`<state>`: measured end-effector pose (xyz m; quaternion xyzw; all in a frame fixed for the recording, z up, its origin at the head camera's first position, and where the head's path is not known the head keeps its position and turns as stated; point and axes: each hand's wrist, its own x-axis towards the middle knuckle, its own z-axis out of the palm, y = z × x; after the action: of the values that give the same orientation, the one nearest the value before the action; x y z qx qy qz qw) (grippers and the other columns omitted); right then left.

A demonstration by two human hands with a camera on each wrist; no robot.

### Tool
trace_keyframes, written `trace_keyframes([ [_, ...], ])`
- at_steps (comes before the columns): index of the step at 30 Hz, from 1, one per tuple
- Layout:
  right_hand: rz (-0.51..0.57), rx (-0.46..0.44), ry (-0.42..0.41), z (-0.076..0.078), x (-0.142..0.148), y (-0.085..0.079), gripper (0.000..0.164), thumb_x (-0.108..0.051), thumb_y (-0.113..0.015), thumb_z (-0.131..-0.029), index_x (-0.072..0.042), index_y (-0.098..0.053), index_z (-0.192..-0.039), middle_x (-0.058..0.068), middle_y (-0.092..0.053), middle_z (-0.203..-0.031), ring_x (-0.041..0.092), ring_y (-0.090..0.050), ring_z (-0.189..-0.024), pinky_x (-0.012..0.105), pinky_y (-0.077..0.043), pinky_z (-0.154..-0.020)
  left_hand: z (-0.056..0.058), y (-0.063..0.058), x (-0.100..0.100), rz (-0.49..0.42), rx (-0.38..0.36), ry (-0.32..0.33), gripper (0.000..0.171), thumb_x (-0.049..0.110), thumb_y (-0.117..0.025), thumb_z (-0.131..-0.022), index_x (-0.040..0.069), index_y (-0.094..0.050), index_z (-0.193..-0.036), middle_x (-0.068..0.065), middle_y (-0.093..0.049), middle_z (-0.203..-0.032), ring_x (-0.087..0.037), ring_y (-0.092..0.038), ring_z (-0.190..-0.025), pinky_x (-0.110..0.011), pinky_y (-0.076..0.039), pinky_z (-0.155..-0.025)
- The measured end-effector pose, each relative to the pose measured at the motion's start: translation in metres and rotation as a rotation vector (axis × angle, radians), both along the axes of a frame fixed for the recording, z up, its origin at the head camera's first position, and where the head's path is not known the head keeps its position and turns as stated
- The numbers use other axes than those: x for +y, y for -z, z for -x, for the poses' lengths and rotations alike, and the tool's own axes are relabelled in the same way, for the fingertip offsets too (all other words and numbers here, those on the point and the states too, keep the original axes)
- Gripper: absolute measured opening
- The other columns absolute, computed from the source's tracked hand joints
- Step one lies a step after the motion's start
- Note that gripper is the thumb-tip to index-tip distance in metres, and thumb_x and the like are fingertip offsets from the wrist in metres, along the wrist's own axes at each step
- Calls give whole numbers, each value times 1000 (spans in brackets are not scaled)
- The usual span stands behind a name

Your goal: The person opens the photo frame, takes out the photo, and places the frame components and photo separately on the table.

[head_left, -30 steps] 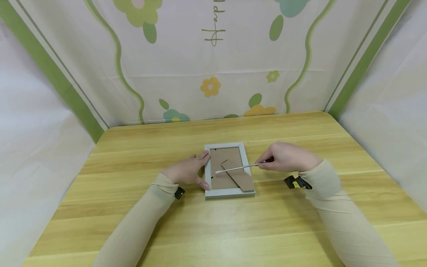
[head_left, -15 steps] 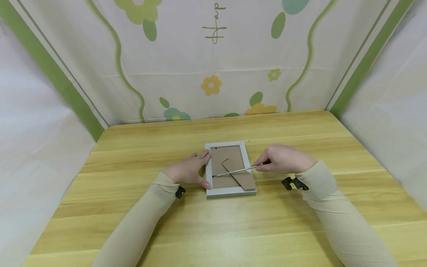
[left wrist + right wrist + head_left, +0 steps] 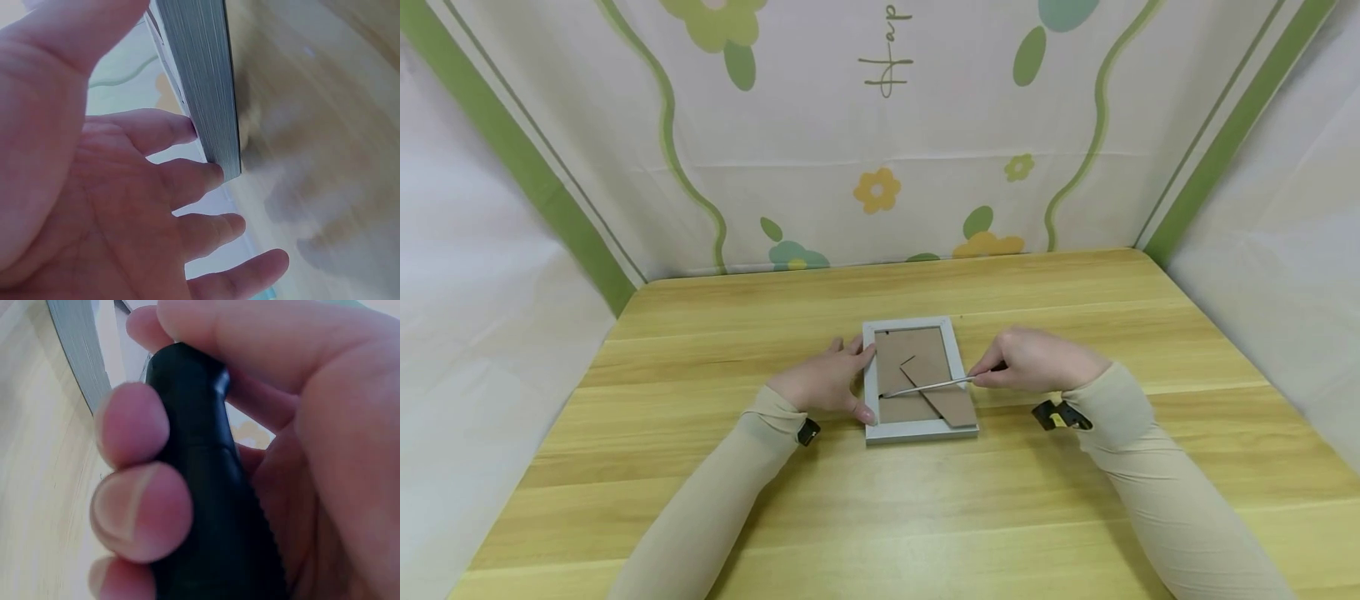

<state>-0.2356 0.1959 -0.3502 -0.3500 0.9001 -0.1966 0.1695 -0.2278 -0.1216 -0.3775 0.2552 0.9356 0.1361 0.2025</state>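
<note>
A light grey picture frame [image 3: 914, 430] lies on its face on the wooden table, showing its brown backing board [image 3: 895, 350]. A brown stand flap [image 3: 953, 408] slants across the lower right of that board. My left hand [image 3: 822, 382] rests along the frame's left side, thumb at the lower corner; in the left wrist view its fingers are extended, some fingertips against the side edge. My right hand [image 3: 1047, 360] grips a screwdriver by its black handle [image 3: 203, 456]. The metal shaft [image 3: 936, 386] crosses the backing, its tip at a small dark tab by the left inner edge.
The wooden table [image 3: 760, 325] extends around the frame. Behind it hangs a white cloth [image 3: 790, 125] with printed flowers and green stripes, and pale sheets stand at both sides. Dark straps [image 3: 1060, 415] sit at the wrists.
The screwdriver tip has moved slightly down and left across the backing, from open board to the dark tab. My right hand shifted a little left; my left hand stays at the frame.
</note>
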Motion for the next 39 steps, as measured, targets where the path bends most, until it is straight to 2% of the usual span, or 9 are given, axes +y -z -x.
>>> trace_keyframes([
  [5,-7,3,5,-1,-3,0,18,-21,-68,-95,-14,-79,-108,-3,-74,-102,4,-54,-65,24,-47,-59,0,1,-1,14,29,3,114,49,-83,-74,6,-19,-158,-17,-4,-163,-51,-2,-145,-59,-26,-112],
  [9,-25,59,-5,-3,-6,0,17,-22,-67,-96,-15,-80,-105,-5,-73,-101,5,-53,-64,25,-47,-61,0,0,1,24,45,15,114,50,-82,-74,5,-19,-158,-13,-5,-164,-51,-2,-145,-58,-25,-112],
  [13,-37,126,-29,-5,-7,-2,16,-21,-67,-95,-14,-79,-103,-9,-71,-93,3,-53,-66,27,-48,-65,0,1,1,8,32,17,114,49,-82,-74,5,-19,-158,-9,-6,-164,-51,-8,-144,-56,-23,-114],
  [18,-61,124,-37,-6,-6,-5,20,-18,-71,-91,-11,-76,-109,-9,-63,-81,2,-38,-53,29,-44,-63,2,2,-1,-8,10,28,114,48,-81,-76,4,-16,-158,-10,-4,-164,-50,-16,-143,-51,-22,-116],
  [22,-80,103,-27,-5,-5,-7,28,-15,-76,-85,-7,-74,-112,-5,-67,-89,5,-49,-63,31,-48,-68,3,3,-3,-19,-2,32,114,48,-81,-76,3,-15,-158,-10,-3,-164,-49,-17,-143,-51,-22,-116],
  [25,-84,101,-17,-5,-3,-9,25,-16,-79,-83,-9,-75,-107,-8,-65,-85,7,-55,-72,31,-50,-69,3,3,-4,-26,-9,26,114,47,-82,-76,4,-15,-158,-10,-3,-164,-49,-15,-144,-52,-22,-116],
  [30,-82,164,18,-6,1,-13,17,-29,-83,-81,-20,-75,-93,-13,-61,-76,5,-54,-67,30,-48,-64,2,1,-4,-32,-15,20,114,46,-82,-76,4,-16,-158,-10,-4,-164,-50,-15,-144,-53,-23,-115],
  [34,-78,158,69,-5,5,-15,21,-38,-83,-79,-23,-74,-92,-12,-57,-68,7,-51,-60,30,-46,-59,2,0,-4,-32,-21,15,114,46,-82,-76,4,-15,-158,-10,-4,-164,-51,-15,-143,-53,-22,-115],
  [39,-27,151,75,-3,9,-17,22,-37,-82,-81,-21,-77,-96,-13,-66,-81,7,-55,-66,30,-48,-63,2,0,-4,-30,-25,13,115,47,-82,-76,5,-14,-158,-9,-3,-164,-50,-14,-144,-54,-21,-115],
])
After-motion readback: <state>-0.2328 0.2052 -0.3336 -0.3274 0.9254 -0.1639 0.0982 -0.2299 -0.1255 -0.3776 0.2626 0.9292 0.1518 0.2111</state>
